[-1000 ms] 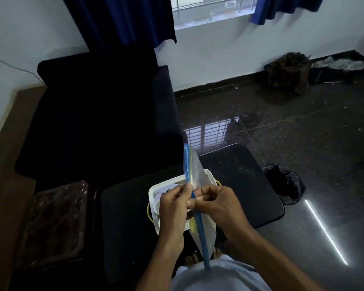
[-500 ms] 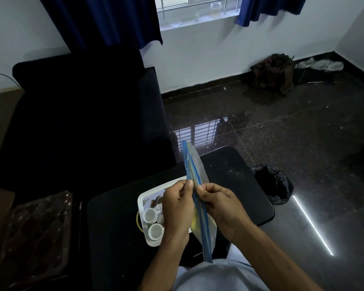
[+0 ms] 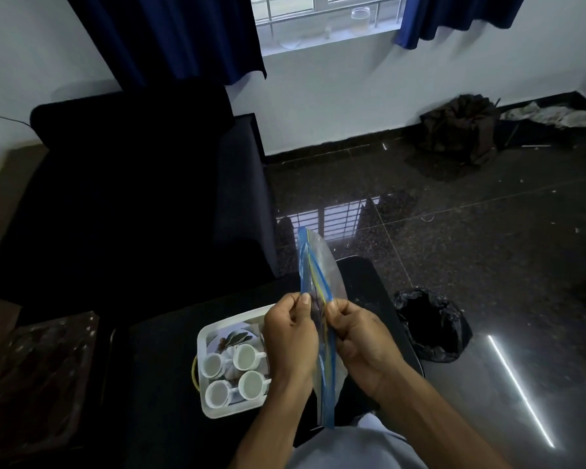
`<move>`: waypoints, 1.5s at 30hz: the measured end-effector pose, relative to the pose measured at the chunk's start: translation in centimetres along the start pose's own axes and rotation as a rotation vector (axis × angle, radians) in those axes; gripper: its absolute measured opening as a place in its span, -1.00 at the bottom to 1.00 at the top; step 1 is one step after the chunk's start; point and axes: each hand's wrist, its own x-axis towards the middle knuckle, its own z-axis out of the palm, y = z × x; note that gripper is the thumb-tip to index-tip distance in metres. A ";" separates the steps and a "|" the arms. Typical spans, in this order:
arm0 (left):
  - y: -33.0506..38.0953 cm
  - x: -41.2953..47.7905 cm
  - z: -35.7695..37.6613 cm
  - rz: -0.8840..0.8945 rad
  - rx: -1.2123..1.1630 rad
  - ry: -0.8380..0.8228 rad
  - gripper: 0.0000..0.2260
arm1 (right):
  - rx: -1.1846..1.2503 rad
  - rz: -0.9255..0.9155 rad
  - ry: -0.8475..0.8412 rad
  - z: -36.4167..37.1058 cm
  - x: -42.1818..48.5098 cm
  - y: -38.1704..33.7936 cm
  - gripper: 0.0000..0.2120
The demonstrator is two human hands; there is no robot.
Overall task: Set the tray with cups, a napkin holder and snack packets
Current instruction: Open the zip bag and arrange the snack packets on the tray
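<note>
1. The left hand [image 3: 290, 336] pinches one lip of a clear zip bag [image 3: 318, 286], thumb and fingers pressed together on the plastic at its blue seal strip.
2. The right hand [image 3: 359, 340] grips the opposite lip the same way, fingers curled tight on the plastic; the two hands sit close side by side with the bag's mouth parted a little between them.
3. The zip bag stands on edge above the tray [image 3: 207, 336], its top rising beyond the hands and its lower end hanging down toward the person's lap. What is inside it cannot be made out.
4. The white tray lies just left of the left hand, on the black table [image 3: 156, 367]. The left hand and wrist cover the tray's right side.
5. Four white cups [image 3: 244, 354] stand upright in the tray in a two-by-two cluster, handles turned right, each empty as far as can be seen. Beyond the cups, on the tray's far part, lies a printed picture of leaves or a plate; which one I cannot tell.
6. A yellow band shows at the tray's left rim.
7. Left of the tray, off the table edge, lies a dark clear-plastic moulded sheet [image 3: 41, 374].
8. Beyond the tray stands a black sofa [image 3: 122, 198].
9. Right of the tray, past the table, a black plastic bag [image 3: 430, 323] sits on the glossy dark floor [image 3: 487, 231].
</note>
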 end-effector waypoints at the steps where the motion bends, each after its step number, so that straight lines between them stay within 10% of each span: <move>1: 0.3 -0.1 0.5 0.019 -0.001 -0.009 -0.74 | -0.020 -0.017 0.002 -0.5 0.1 -0.5 -0.81; 18: 3.2 3.1 1.3 -0.305 -0.562 -0.003 -0.75 | 0.491 -0.041 0.054 -8.9 0.9 -9.0 -0.79; 21: 3.3 3.8 0.5 -0.284 -0.525 0.000 -0.78 | 0.436 -0.054 0.010 -9.2 1.0 -9.3 -0.94; 27: 3.7 1.8 0.6 -0.191 -0.390 0.045 -0.75 | 0.222 -0.074 -0.248 -6.7 0.1 -8.6 -0.62; 34: 3.1 0.3 3.1 -0.285 -0.214 -0.088 -0.64 | 0.117 -0.105 -0.246 -5.1 -0.5 -8.0 -0.93; 45: 2.3 0.0 2.1 -0.398 -0.707 -0.412 -0.55 | -0.108 -0.130 0.159 -10.5 -3.6 -5.4 -0.92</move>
